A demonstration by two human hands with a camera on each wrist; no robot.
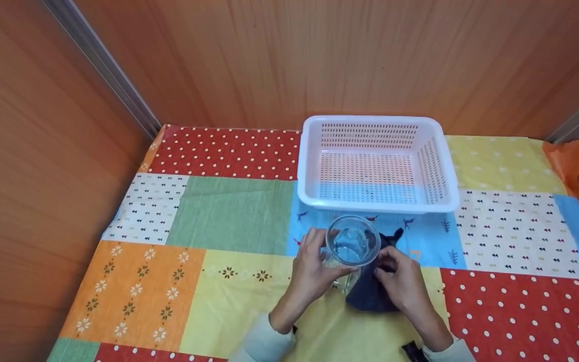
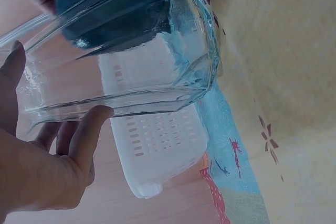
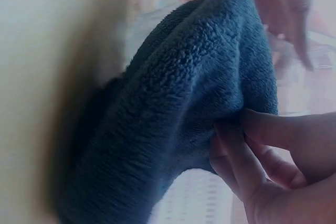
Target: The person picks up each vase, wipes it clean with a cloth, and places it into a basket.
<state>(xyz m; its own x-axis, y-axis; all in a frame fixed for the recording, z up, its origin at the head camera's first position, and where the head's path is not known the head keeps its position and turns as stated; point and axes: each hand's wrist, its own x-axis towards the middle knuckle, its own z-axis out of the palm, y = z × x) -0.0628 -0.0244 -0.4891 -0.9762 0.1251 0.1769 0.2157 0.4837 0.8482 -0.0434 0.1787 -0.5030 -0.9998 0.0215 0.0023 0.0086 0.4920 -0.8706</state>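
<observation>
A clear glass jar (image 1: 353, 241) with a round rim is held upright in my left hand (image 1: 312, 271), its thumb and fingers curled round the side. The left wrist view shows the jar's (image 2: 121, 100) faceted wall and thick base from the side. My right hand (image 1: 404, 279) pinches a dark blue fuzzy cloth (image 1: 370, 294) between thumb and fingers, right beside the jar. In the right wrist view the cloth (image 3: 194, 77) hangs in folds from the fingertips. Through the glass the cloth shows dark against the jar's far side.
Behind the hands stands a white plastic basket (image 1: 377, 207) with perforated walls and nothing inside. A patchwork cloth (image 1: 239, 211) covers the table. Wood-grain panels (image 1: 269, 60) rise at the back and on both sides.
</observation>
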